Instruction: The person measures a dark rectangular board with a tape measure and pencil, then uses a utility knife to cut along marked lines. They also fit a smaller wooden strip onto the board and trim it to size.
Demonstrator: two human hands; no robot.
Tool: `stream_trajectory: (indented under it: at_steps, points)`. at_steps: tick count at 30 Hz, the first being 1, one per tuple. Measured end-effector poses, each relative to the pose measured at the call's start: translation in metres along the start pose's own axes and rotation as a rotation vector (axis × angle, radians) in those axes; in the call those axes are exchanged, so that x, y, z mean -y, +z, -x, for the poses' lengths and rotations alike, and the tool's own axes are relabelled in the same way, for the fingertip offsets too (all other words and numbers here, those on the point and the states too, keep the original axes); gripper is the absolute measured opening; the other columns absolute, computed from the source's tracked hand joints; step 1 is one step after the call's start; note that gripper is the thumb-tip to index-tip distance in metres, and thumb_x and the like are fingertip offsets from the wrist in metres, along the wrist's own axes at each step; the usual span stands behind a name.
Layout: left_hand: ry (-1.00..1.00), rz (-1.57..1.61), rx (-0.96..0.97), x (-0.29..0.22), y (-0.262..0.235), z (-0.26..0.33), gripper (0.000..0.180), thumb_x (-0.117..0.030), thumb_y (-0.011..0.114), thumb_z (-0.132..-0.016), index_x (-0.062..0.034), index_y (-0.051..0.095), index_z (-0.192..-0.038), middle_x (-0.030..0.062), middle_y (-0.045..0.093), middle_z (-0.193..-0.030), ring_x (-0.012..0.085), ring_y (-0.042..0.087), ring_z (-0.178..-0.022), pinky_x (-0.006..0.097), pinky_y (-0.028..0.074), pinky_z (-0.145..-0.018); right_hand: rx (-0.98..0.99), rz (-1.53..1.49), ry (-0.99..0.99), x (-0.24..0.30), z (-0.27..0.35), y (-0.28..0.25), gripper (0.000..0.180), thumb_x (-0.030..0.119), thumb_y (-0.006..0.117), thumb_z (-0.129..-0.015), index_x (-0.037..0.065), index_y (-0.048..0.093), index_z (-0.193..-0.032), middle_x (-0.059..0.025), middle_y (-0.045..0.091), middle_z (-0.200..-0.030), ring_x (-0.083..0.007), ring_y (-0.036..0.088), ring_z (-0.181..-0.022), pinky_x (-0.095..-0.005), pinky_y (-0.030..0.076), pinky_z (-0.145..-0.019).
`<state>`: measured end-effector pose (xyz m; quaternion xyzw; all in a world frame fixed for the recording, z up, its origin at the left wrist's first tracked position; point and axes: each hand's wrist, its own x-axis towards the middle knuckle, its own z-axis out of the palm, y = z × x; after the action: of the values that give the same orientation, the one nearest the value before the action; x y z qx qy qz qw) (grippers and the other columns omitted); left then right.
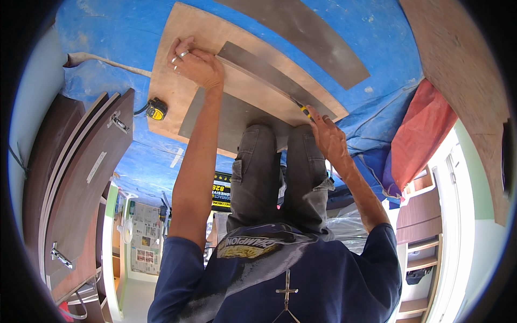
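My right hand point(328, 137) is closed around a yellow and black utility knife point(305, 111). The knife's tip meets a narrow dark grey laminate strip point(280, 70) on a light brown plywood board point(177, 29). Along the strip's near edge runs a thin pale straight strip point(253, 77). My left hand point(196, 65) presses down at that strip's left end, its ringed fingers bent and somewhat apart; their tips are partly hidden. Closer to me, a wider dark grey sheet point(229, 116) lies on the board, partly under my knees.
A yellow and black tape measure point(156, 109) sits at the board's left edge. Beyond the board, another dark strip point(323, 51) lies on the blue tarp point(371, 32). Hinged brown door panels point(89, 183) lean at the left. Red cloth point(423, 129) hangs at the right.
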<state>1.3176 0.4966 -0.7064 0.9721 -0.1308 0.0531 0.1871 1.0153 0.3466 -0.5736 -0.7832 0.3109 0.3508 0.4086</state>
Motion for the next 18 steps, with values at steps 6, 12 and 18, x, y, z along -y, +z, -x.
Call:
stream_trajectory:
  at_steps: [6,12,18]
  points:
    - [0.001,-0.007,0.007,0.004,0.002,0.001,0.026,0.005,0.055,-0.086,-0.0090,0.068,-0.103,0.0149,0.057,-0.128,0.0360,0.050,-0.120,0.052,0.039,-0.101,0.017,0.091,0.003,-0.018,0.010,0.004,0.055,0.025,0.060,-0.103,0.026,0.042,-0.154,-0.0174,0.067,-0.097,-0.0365,0.071,-0.088,-0.0459,0.060,-0.073]
    - [-0.034,0.028,-0.001,0.006,0.004,0.002,0.025,0.005,0.056,-0.086,-0.0091,0.068,-0.103,0.0144,0.057,-0.129,0.0358,0.048,-0.122,0.052,0.038,-0.104,-0.010,0.028,0.000,-0.033,0.020,0.008,0.055,0.019,0.060,-0.102,0.024,0.045,-0.154,-0.0201,0.066,-0.101,-0.0399,0.070,-0.088,-0.0489,0.058,-0.074]
    - [-0.018,0.008,0.011,0.007,0.003,0.003,0.025,0.004,0.057,-0.085,-0.0095,0.068,-0.103,0.0139,0.057,-0.129,0.0356,0.049,-0.123,0.051,0.038,-0.104,0.012,0.039,-0.005,-0.043,0.026,0.009,0.056,0.022,0.060,-0.102,0.026,0.042,-0.155,-0.0185,0.065,-0.100,-0.0366,0.071,-0.090,-0.0469,0.059,-0.075]
